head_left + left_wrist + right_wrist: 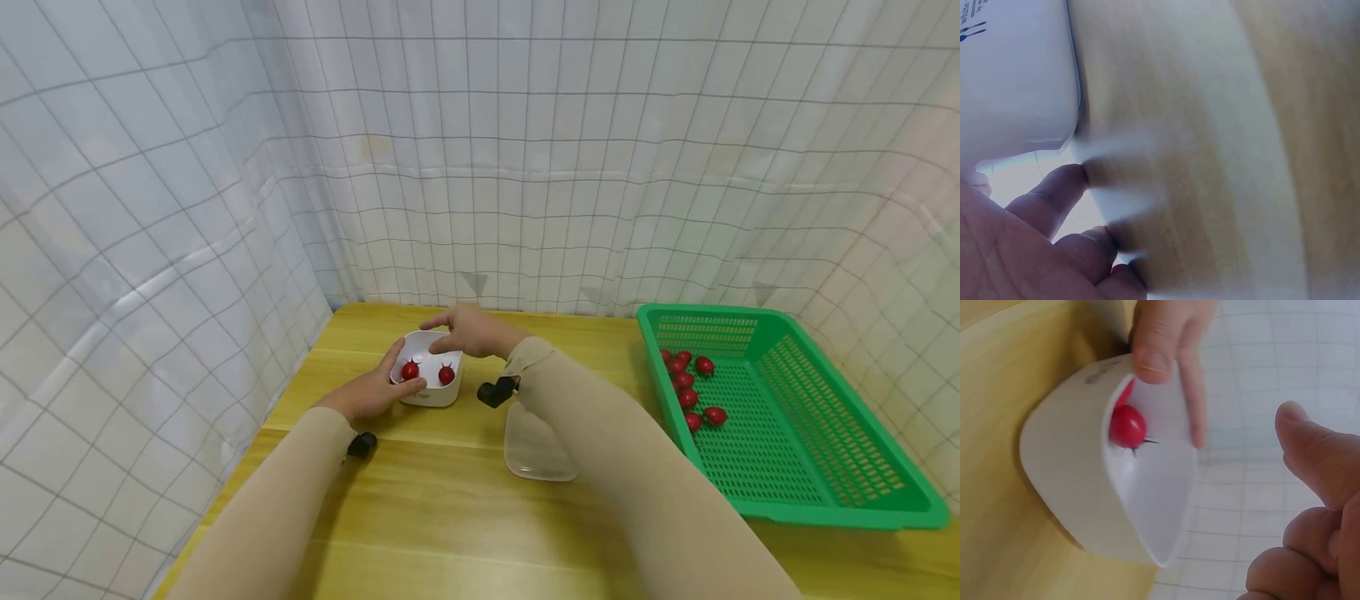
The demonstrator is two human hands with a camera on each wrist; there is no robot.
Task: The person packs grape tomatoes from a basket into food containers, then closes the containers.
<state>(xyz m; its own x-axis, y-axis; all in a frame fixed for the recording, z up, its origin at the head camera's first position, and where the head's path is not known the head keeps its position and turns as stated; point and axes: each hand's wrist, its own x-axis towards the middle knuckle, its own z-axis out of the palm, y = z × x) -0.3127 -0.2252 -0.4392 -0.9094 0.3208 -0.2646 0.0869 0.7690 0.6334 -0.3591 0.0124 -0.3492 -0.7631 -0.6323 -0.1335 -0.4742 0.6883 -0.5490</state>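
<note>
A white square container [433, 398] stands on the wooden table, with two red cherry tomatoes [446, 376] with green-black stems inside. My left hand [372, 392] holds its left corner, thumb over the front rim and fingers along the left side. In the left wrist view, the fingertips [1072, 178] of that hand reach beside the container wall, close to the tabletop. Over the container's back right rim hovers my right hand [477, 332], thumb and forefinger apart, nothing between them. From the right wrist view, one tomato [1127, 427] shows plainly and the other is mostly hidden.
A translucent lid [536, 450] lies on the table [420, 508], partly under my right forearm. At the right stands a green basket [806, 512] with several red tomatoes [687, 398] along its left side. A white gridded curtain [525, 208] hangs behind and on both sides.
</note>
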